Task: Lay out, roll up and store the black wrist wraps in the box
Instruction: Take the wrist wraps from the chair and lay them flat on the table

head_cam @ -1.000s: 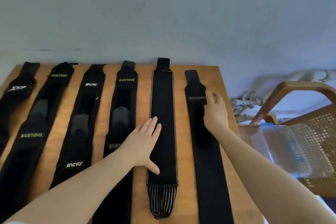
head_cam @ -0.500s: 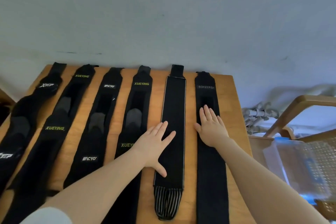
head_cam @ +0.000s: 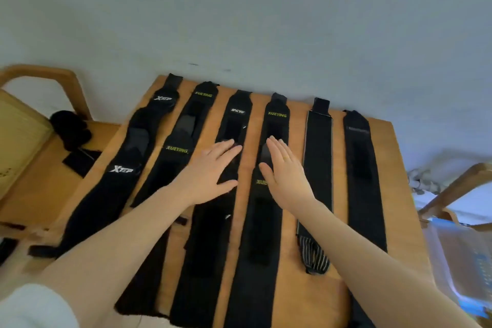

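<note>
Black wrist wraps [head_cam: 317, 173] are laid out lengthwise in a row of six on a wooden table [head_cam: 394, 194], side by side with strips of bare wood seen between them. From left to right, the first is marked XTEP [head_cam: 121, 169], the second XUEYING [head_cam: 177, 149], the third carries a small white logo near its far end [head_cam: 237, 112], the fourth is marked XUEYING in yellow-green [head_cam: 277, 114], the fifth is edged in grey with a striped near end [head_cam: 314, 255], and the sixth is plain with a faint label [head_cam: 358, 157].

Both hands are held flat, palms down, with the fingers straight and close together. The left hand [head_cam: 210, 176] is placed over the third wrap, its thumb spread toward the gap beside it. The right hand [head_cam: 286, 170] is placed over the fourth wrap. Whether the palms are pressed against the fabric or held just above it cannot be told.

At the right edge, a clear plastic box [head_cam: 460, 255] is seen, blurred, on a wooden chair [head_cam: 452, 189] beside the table. To the left, more dark fabric [head_cam: 70, 130] is heaped on another wooden seat [head_cam: 40, 189].
</note>
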A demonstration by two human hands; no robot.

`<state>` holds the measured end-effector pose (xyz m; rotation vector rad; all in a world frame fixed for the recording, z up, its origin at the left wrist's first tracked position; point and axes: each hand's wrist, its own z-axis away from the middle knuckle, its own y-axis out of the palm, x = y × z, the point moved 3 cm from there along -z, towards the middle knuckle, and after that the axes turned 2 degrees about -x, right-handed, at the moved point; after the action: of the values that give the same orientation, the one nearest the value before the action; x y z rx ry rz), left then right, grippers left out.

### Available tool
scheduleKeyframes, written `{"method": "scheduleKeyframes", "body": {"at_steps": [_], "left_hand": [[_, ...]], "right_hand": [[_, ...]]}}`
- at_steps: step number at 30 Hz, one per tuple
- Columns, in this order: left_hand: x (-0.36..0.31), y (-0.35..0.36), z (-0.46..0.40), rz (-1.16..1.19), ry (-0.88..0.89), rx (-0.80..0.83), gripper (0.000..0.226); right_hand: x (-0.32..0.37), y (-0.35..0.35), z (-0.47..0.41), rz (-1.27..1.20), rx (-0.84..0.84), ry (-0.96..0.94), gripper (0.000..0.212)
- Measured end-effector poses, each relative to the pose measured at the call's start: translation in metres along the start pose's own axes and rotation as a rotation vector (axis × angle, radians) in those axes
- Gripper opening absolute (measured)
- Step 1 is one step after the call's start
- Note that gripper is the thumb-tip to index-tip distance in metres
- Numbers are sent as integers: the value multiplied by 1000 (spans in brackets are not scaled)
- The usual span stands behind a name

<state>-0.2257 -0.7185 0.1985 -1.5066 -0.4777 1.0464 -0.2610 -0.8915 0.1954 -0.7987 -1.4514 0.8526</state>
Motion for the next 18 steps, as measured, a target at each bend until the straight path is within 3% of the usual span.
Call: {"method": "scheduleKeyframes", "body": {"at_steps": [5,10,18], "left_hand": [[154,-63,125,118,-232,-169,69],[283,-105,240,187,-345,-246,66],[416,-134,296,202,-437,-232,58]], "right_hand": [[141,89,-17,-60,72,-101,55],[265,165,-42,-214,89,1,45],[391,247,-89,-277,143,27,38]]}}
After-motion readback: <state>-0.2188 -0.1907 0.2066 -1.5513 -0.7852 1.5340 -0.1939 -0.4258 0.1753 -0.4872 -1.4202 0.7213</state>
